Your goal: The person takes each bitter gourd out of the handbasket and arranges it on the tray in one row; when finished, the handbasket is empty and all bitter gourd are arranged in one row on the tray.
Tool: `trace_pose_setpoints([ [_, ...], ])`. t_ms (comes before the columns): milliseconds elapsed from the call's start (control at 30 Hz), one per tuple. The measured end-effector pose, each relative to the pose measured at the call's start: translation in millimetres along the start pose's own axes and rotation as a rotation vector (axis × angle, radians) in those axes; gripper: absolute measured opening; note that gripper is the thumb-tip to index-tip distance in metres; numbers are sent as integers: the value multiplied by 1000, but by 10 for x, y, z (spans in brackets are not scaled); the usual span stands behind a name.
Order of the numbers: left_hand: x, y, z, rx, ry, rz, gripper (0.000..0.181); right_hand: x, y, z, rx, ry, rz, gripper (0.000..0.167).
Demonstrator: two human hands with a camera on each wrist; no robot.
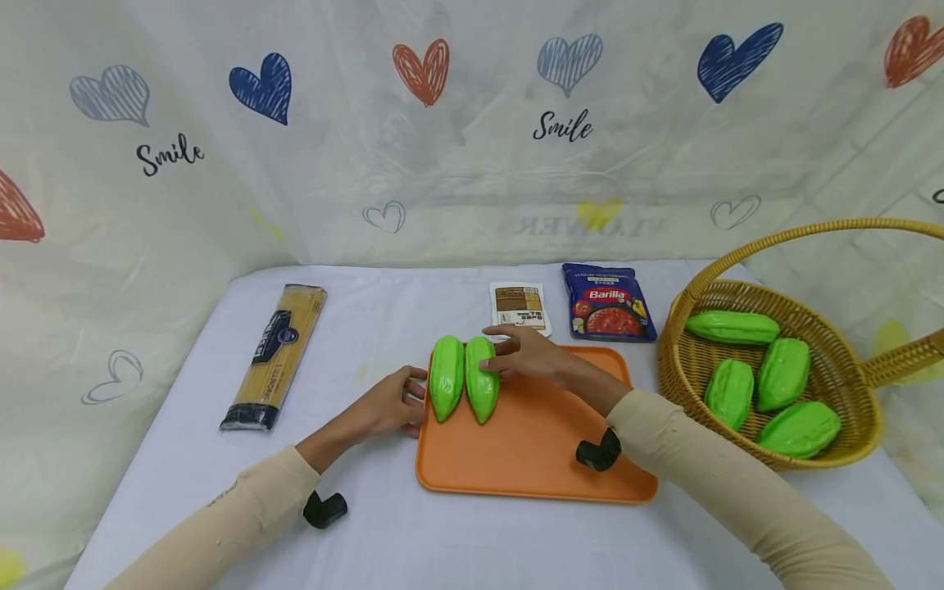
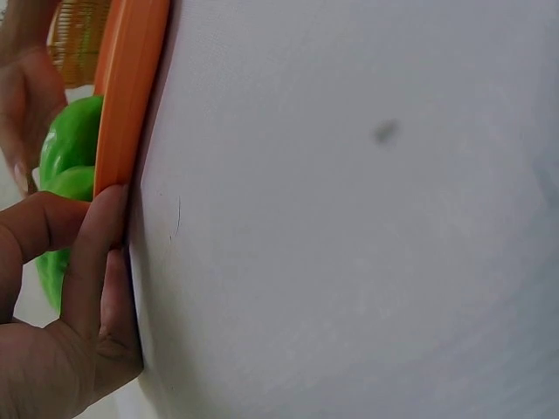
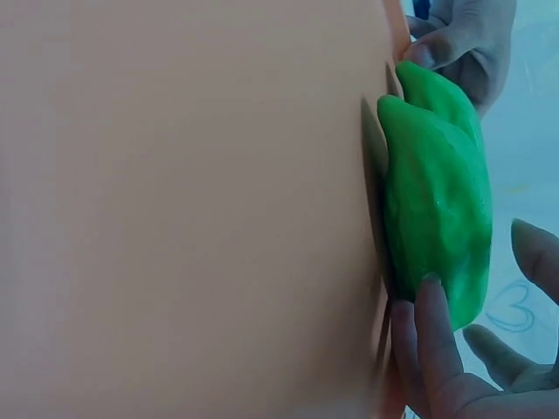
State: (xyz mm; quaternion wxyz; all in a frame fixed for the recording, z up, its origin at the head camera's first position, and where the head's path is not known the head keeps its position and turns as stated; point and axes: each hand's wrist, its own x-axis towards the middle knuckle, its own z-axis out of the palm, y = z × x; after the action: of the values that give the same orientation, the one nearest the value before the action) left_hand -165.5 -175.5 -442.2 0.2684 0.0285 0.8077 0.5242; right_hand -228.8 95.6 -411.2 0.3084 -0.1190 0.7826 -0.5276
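Note:
Two glossy green model vegetables, lumpy and tapering to a point, lie side by side along the left edge of an orange tray (image 1: 531,442). My left hand (image 1: 394,401) grips the tray's left rim beside the left vegetable (image 1: 446,377); in the left wrist view, its fingers pinch the rim (image 2: 131,105). Over the far end of the right vegetable (image 1: 483,393) is my right hand (image 1: 527,354). In the right wrist view, its fairly straight fingers (image 3: 432,323) touch that vegetable (image 3: 437,201), while the thumb stands apart.
A wicker basket (image 1: 863,438) with a tall handle stands at the right, holding several similar green vegetables (image 1: 783,373). Behind the tray lie a white packet (image 1: 516,299) and a blue Barilla pouch (image 1: 608,303). A spaghetti pack (image 1: 276,352) lies at the left.

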Motion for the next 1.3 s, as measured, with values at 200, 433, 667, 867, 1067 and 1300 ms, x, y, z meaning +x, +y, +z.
trace_pose_setpoints([
  [200, -11, 6, -1, 2, -5, 0, 71, -38, 8, -37, 18, -7, -4, 73],
  [433, -23, 22, -10, 10, -3, 5, 71, -86, 63, -119, 2, 19, -51, 71],
  [667, -18, 2, -12, 8, -1, 8, 71, -222, 57, -219, -57, 19, -87, 70],
  [867, -1, -6, -15, 12, 0, 4, 70, -424, 54, -351, -125, -3, -97, 72],
  [1067, 0, -4, -6, 26, 2, 10, 70, -639, 60, -494, -183, 26, -96, 68],
  [1300, 6, -8, 4, 19, 23, -5, 69, -915, 24, -634, -211, 50, -134, 61],
])
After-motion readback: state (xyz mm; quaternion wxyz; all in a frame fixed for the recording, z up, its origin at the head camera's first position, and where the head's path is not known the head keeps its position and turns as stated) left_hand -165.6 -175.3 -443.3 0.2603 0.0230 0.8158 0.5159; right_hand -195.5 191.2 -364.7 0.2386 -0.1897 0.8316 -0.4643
